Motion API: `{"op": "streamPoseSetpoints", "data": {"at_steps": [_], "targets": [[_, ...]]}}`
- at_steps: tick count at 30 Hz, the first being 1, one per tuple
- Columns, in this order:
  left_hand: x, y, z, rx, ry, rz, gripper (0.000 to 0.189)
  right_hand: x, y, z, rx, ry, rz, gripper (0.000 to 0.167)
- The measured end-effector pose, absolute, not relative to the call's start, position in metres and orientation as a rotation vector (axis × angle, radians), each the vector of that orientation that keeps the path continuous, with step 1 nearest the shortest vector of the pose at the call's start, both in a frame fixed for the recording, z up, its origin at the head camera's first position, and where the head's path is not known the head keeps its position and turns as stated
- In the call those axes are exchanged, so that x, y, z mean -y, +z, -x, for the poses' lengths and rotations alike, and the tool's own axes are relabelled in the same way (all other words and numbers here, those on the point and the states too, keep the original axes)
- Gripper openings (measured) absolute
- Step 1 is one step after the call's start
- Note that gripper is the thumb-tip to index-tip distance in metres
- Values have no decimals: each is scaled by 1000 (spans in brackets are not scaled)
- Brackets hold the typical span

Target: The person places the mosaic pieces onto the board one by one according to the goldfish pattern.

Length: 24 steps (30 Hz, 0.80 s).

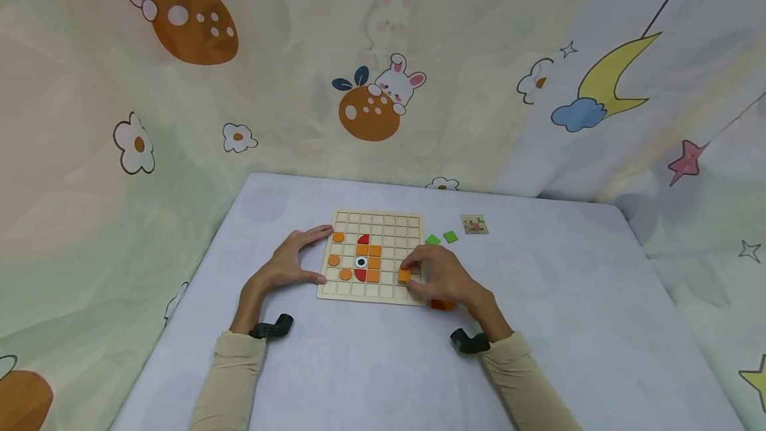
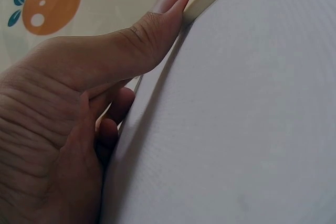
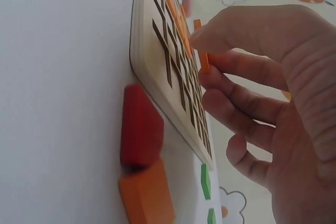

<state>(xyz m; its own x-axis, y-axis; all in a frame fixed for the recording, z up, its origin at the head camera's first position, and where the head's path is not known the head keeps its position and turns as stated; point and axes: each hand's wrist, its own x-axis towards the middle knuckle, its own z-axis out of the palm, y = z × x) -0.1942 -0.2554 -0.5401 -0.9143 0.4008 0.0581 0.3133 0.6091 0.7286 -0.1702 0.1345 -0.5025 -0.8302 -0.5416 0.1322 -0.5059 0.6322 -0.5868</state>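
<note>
A pale wooden grid board [image 1: 401, 231] lies on the table. My right hand [image 1: 445, 276] pinches a small orange square tile [image 1: 404, 275] between thumb and fingers, over the right part of the board; the right wrist view shows this tile [image 3: 204, 62] edge-on at the grid. With thumb and index finger spread apart, my left hand [image 1: 281, 263] touches the board's left edge. On the board sit several orange square tiles [image 1: 374, 263], red curved tiles [image 1: 363, 239], a white tile with a black-ringed dot [image 1: 361, 262] and three orange round tiles [image 1: 334, 260].
Two green tiles [image 1: 451, 237] lie beyond the board's right edge, near a small patterned card [image 1: 475, 223]. Close to the board's near right corner are a red piece [image 3: 140, 127] and an orange piece [image 3: 147, 195], partly covered by my right hand in the head view.
</note>
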Motion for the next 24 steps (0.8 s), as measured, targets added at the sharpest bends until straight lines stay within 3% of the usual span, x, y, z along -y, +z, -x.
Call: {"op": "streamPoseSetpoints", "data": {"at_steps": [24], "targets": [[256,-540,194,-2713,1197,-584,111,-116,-513,170,-2739,-1017,956,24]]}}
